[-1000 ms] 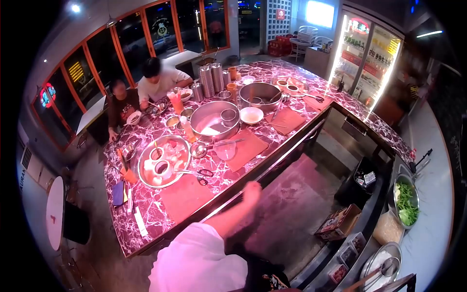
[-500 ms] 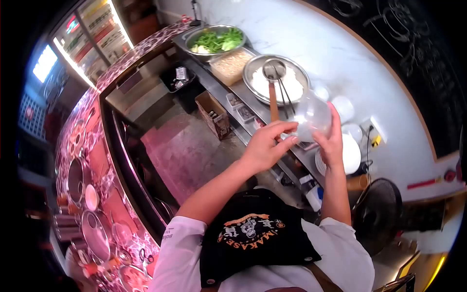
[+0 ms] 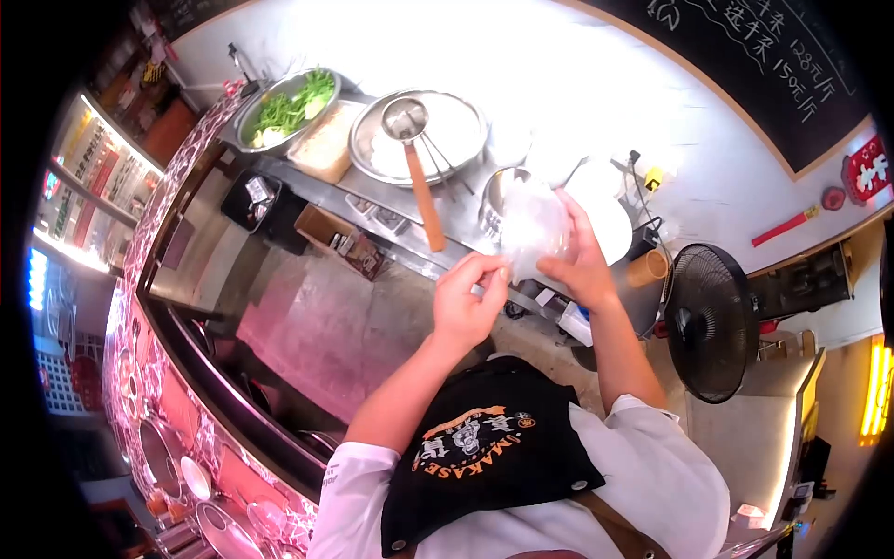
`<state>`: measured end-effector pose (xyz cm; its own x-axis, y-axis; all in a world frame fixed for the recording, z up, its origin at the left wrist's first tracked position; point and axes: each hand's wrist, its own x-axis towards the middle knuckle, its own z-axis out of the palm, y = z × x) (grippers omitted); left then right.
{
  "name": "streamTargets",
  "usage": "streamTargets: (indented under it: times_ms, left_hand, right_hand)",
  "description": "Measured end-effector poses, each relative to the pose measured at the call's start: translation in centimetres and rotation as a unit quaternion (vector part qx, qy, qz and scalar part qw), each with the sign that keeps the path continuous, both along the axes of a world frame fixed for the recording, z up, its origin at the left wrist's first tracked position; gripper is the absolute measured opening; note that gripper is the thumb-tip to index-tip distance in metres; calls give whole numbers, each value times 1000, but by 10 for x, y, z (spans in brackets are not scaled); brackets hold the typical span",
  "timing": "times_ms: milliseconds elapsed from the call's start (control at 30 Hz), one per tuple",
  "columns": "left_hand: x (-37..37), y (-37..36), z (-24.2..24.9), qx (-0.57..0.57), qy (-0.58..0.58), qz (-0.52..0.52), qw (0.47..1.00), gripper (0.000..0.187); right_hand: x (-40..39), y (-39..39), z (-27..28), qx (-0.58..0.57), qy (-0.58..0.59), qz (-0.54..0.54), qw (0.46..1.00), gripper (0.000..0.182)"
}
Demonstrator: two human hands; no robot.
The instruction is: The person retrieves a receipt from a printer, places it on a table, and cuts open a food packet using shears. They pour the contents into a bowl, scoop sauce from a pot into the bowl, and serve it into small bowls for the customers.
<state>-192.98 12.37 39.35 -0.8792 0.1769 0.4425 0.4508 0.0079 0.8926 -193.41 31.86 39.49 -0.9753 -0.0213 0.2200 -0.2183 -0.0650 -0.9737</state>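
A rounded, translucent plastic container [image 3: 538, 224], perhaps with film or a bag around it, is held up between my hands over the counter's front edge. My right hand [image 3: 585, 261] cups its right side with fingers and thumb. At its lower left my left hand [image 3: 470, 296] is closed, thumb and forefinger pinched at the plastic's edge. Just behind the container stands a metal pot or cup [image 3: 495, 191], partly covered by it. Further left, a strainer [image 3: 417, 172] with a wooden handle rests across a wide steel basin [image 3: 470, 116] of white contents.
A bowl of green vegetables [image 3: 296, 104] and a tub of pale food [image 3: 326, 140] stand at the counter's left end. White plates [image 3: 610, 219] are to the right, near a black fan [image 3: 712, 321]. A cardboard box [image 3: 326, 224] and black bin [image 3: 251, 196] are below.
The view has turned right, so the counter things sit further left. My hands still hold the plastic container, now tilted differently, and a metal pot shows behind it.
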Motion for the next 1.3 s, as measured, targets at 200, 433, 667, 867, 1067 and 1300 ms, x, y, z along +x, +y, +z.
streamTargets:
  times_ms: [200, 433, 667, 867, 1067, 1300]
  left_hand:
    - [-32, 57, -10, 6, -37, -19, 999, 11]
    - [-74, 115, -16, 30, -97, -87, 991, 44]
    - [-73, 74, -77, 70, -240, -5, 968, 35]
    - [-50, 26, -101, 103, -278, 67, 953, 29]
    - [-19, -7, -105, 136, -276, 96, 947, 27]
    - [39, -71, -68, -1, -268, 179, 947, 30]
  right_hand:
    - [-12, 53, 3, 98, 3, -90, 991, 93]
    - [-85, 169, 32, 454, 86, -344, 817, 88]
    - [-158, 208, -47, 649, -93, -203, 727, 84]
    - [-162, 220, -63, 667, -117, -228, 700, 85]
    - [-156, 220, -41, 620, -87, -254, 737, 84]
    - [-72, 11, 37, 72, -18, 78, 994, 95]
